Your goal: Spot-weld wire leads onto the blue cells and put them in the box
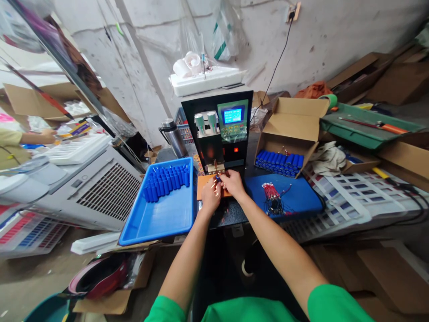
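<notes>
- We hold a small blue piece (218,178) at the foot of the black machine (229,157), above the orange pad (202,182); fingers cover most of it
- Left hand (211,195): fingers curled, gripping the piece from the left
- Right hand (233,183): thumb and finger pinching the piece from the right
- For a good result, in our judgement, we should seat the piece squarely below the metal pins (216,166), brace it from both sides and hold our fingertips clear of the pin ends
- Bright orange flecks show about the fingers; we cannot tell sparks from glints, so eye protection would be prudent
- Surface, left: a blue tray (164,219) with blue cylinders (166,181) standing in rows in its far part
- Surface, right: a blue mat (300,190) bearing a bundle of red and black wires (272,196)
- Beyond the mat, an open carton (291,123) holds more blue cylinders, stacked on their sides
- On the machine, we find a lit screen (232,115); its text is too small to read
- Just left of the machine stands a metal flask (173,139)
- Far left: another person's hand (48,135) among clutter
- Far: a stained pale wall (150,44) with plastic bags (228,38) hanging on it
</notes>
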The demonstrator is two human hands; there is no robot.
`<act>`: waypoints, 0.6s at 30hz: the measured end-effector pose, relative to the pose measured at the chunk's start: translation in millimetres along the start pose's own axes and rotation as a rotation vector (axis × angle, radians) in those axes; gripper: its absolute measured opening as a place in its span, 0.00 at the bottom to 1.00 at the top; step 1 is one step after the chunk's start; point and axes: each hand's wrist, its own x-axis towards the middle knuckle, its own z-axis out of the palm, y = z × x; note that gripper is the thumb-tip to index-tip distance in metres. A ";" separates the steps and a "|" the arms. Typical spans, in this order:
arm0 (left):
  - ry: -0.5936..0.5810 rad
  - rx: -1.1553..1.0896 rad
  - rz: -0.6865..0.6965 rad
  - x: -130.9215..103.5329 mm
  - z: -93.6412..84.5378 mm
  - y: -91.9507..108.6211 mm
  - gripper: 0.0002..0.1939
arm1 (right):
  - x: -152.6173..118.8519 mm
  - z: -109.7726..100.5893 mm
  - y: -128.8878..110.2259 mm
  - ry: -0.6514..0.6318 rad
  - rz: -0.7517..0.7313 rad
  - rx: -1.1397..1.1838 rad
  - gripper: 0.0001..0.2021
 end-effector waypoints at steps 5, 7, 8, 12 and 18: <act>-0.001 -0.014 -0.010 -0.1 -0.3 1.3 0.10 | 0.5 -0.6 0.3 -0.004 0.014 0.013 0.06; -0.002 -0.030 -0.010 0.0 -1.1 2.1 0.10 | 0.9 -1.4 1.8 -0.013 0.015 0.020 0.07; -0.004 -0.046 -0.010 0.2 -1.6 2.4 0.10 | 0.8 -2.2 2.7 -0.020 0.014 0.023 0.07; -0.010 -0.126 -0.008 1.1 -3.3 2.5 0.12 | -3.3 -7.4 5.6 -0.057 0.007 0.027 0.09; 0.001 -0.209 0.027 -1.3 -2.0 -0.3 0.12 | -21.4 -17.0 3.5 -0.051 -0.082 -0.091 0.09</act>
